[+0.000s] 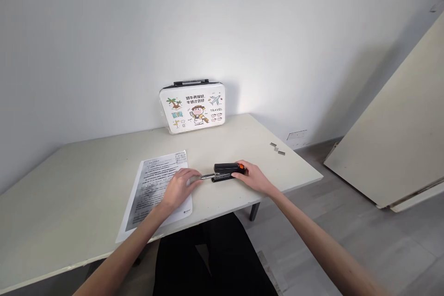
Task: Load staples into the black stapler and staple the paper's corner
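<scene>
A black stapler (225, 168) with an orange patch at its right end lies sideways near the front edge of the table. Around that right end my right hand (255, 178) is closed, thumb in front and fingers behind. From the stapler's left end sticks out a thin metal staple tray (207, 176). My left hand (179, 187) pinches the outer tip of this tray between thumb and fingers. Under the left hand lies a printed sheet of paper (156, 180), partly covered by the hand and forearm. Whether staples sit in the tray is too small to tell.
Several small staple strips (276, 149) lie at the right of the white table (86, 180). A white cartoon-printed case (194, 107) with a black handle stands at the back against the wall. A pale panel (391, 138) leans at the right, beyond the table.
</scene>
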The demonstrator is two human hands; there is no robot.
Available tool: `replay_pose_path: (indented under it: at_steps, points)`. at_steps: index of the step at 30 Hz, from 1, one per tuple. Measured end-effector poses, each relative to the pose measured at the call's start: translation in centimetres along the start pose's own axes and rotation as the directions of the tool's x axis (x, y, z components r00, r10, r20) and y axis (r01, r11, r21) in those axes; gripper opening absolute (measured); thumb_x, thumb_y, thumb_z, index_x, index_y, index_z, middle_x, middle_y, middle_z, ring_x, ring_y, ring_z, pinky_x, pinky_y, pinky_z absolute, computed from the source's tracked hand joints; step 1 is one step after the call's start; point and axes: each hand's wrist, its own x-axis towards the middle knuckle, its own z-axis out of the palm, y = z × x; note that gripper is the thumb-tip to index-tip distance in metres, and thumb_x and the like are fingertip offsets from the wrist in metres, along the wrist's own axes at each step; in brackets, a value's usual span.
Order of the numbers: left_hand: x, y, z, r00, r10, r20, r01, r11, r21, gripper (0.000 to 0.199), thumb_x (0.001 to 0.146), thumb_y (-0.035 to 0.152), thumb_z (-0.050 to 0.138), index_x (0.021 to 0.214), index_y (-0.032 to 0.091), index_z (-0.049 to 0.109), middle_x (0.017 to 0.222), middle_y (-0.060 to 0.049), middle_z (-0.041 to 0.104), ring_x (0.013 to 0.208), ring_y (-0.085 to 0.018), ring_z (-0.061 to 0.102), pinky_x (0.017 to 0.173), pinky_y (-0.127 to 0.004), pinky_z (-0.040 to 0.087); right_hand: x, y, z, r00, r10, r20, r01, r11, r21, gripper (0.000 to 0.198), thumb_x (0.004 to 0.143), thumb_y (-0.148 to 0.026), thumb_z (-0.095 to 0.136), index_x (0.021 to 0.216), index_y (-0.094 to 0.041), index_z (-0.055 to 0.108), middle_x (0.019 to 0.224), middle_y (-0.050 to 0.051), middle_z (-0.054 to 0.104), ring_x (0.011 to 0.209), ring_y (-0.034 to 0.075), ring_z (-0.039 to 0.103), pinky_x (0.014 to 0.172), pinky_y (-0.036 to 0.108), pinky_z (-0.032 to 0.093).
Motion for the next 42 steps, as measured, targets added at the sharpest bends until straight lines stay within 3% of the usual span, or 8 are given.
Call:
replay_pose_path:
  at_steps: [6, 9, 13, 19, 25, 30, 35, 42]
  points:
    - [-2.4, -2.0, 0.7, 0.995, -0.029, 0.098, 0.012, 0.986, 0.167, 0.067, 0.104, 0.065, 0.047, 0.157, 0.023, 0.048, 0.164, -0.014, 0.047, 0.155, -0.035, 0.038, 0.125, -0.057, 0.035, -0.3, 0.5, -0.7, 0.999, -0.012, 0.041, 0.012, 1.000, -0.018, 0.039, 0.095, -0.052, 0.064, 0.123, -0.024, 0.067, 0.115, 0.006, 0.074, 0.094, 0.022, 0.069, 0.084, 0.037, 0.054]
    - [-3.0, -2.8, 0.8, 0.989, -0.024, 0.147, -0.003, 0.984, 0.180, 0.067, 0.107, 0.063, 0.043, 0.161, 0.022, 0.044, 0.169, -0.013, 0.040, 0.158, -0.033, 0.033, 0.127, -0.055, 0.032, -0.4, 2.7, -2.8, 0.995, -0.014, -0.098, 0.007, 0.997, -0.077, 0.044, 0.098, -0.051, 0.058, 0.133, -0.025, 0.063, 0.128, 0.009, 0.072, 0.107, 0.024, 0.070, 0.090, 0.038, 0.056]
    - [-3.4, -3.5, 0.4, 0.989, 0.024, 0.144, -0.051, 0.982, 0.183, 0.065, 0.108, 0.060, 0.042, 0.162, 0.026, 0.042, 0.169, -0.011, 0.039, 0.158, -0.031, 0.034, 0.128, -0.053, 0.031, -0.4, 6.9, -7.5, 0.864, 0.095, -0.494, -0.260, 0.925, -0.277, 0.046, 0.095, -0.043, 0.055, 0.132, -0.018, 0.061, 0.133, 0.018, 0.065, 0.119, 0.031, 0.064, 0.101, 0.047, 0.051]
    - [-3.6, -3.6, -0.8, 0.986, 0.065, 0.157, -0.093, 0.979, 0.181, 0.063, 0.108, 0.059, 0.042, 0.161, 0.026, 0.044, 0.167, -0.010, 0.044, 0.156, -0.030, 0.038, 0.126, -0.052, 0.035, -0.2, 9.6, -12.4, 0.782, 0.207, -0.588, -0.450, 0.840, -0.303, 0.032, 0.087, -0.035, 0.061, 0.109, -0.014, 0.070, 0.129, 0.027, 0.060, 0.131, 0.044, 0.051, 0.104, 0.054, 0.042]
    - [-2.6, -1.4, -2.7, 0.994, 0.102, 0.038, -0.107, 0.980, 0.170, 0.046, 0.107, 0.055, 0.045, 0.138, 0.027, 0.064, 0.149, -0.009, 0.064, 0.143, -0.032, 0.055, 0.118, -0.054, 0.046, -0.7, 6.8, -11.4, 0.852, 0.212, -0.478, -0.368, 0.893, -0.260, 0.027, 0.095, -0.043, 0.054, 0.098, -0.020, 0.067, 0.105, 0.016, 0.074, 0.106, 0.032, 0.067, 0.095, 0.046, 0.049]
    - [-0.9, 4.6, -4.2, 0.966, 0.226, -0.128, -0.222, 0.974, 0.043, 0.027, 0.110, 0.037, 0.045, 0.117, 0.026, 0.069, 0.119, -0.006, 0.075, 0.115, -0.026, 0.069, 0.104, -0.045, 0.053, -3.1, -1.5, -7.1, 0.981, 0.156, -0.118, -0.152, 0.987, 0.044, 0.038, 0.098, -0.057, 0.056, 0.105, -0.022, 0.067, 0.102, 0.009, 0.077, 0.088, 0.022, 0.070, 0.082, 0.036, 0.053]
    - [0.4, 9.8, -4.4, 0.929, 0.356, -0.098, -0.352, 0.934, 0.053, 0.022, 0.109, 0.034, 0.053, 0.125, 0.024, 0.065, 0.121, -0.007, 0.074, 0.112, -0.025, 0.068, 0.099, -0.042, 0.052, -4.4, -9.0, -3.2, 0.985, 0.104, 0.141, -0.143, 0.943, 0.300, 0.042, 0.100, -0.062, 0.055, 0.094, -0.022, 0.067, 0.090, 0.005, 0.073, 0.078, 0.018, 0.062, 0.078, 0.035, 0.052]
    - [1.2, 10.2, -4.0, 0.893, 0.415, -0.172, -0.394, 0.908, 0.145, 0.022, 0.105, 0.035, 0.063, 0.123, 0.022, 0.064, 0.113, -0.007, 0.076, 0.104, -0.026, 0.070, 0.089, -0.042, 0.054, -3.4, -10.2, -1.2, 0.973, 0.073, 0.219, -0.152, 0.916, 0.372, 0.042, 0.098, -0.062, 0.060, 0.087, -0.022, 0.064, 0.086, 0.003, 0.070, 0.074, 0.016, 0.059, 0.077, 0.035, 0.050]
